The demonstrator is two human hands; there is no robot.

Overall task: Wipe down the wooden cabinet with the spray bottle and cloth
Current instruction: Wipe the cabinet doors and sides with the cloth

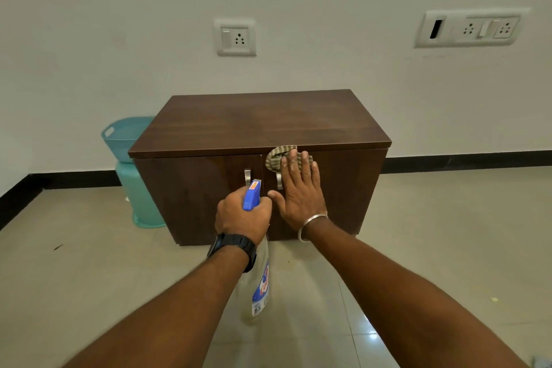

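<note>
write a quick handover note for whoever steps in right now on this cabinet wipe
Left hand grips the spray bottle, nozzle toward the cabinet front.
Right hand presses the cloth flat on the right door, top corner by the handles.
Both doors closed.
Done: cannot tell which surfaces are wiped.
To do: probably the rest of the right door, the left door, top and sides.

The wall [119,24] was plain white. A small plug socket [235,37] sat on it, and a long switch plate [472,28] sat off to the right. A black strip [466,160] ran along the bottom of the wall. The floor [448,233] had shiny pale tiles, with a bright spot of light [372,337]. A blue-green basket [125,136] sat on a matching tub [140,197] by the wall.
</note>
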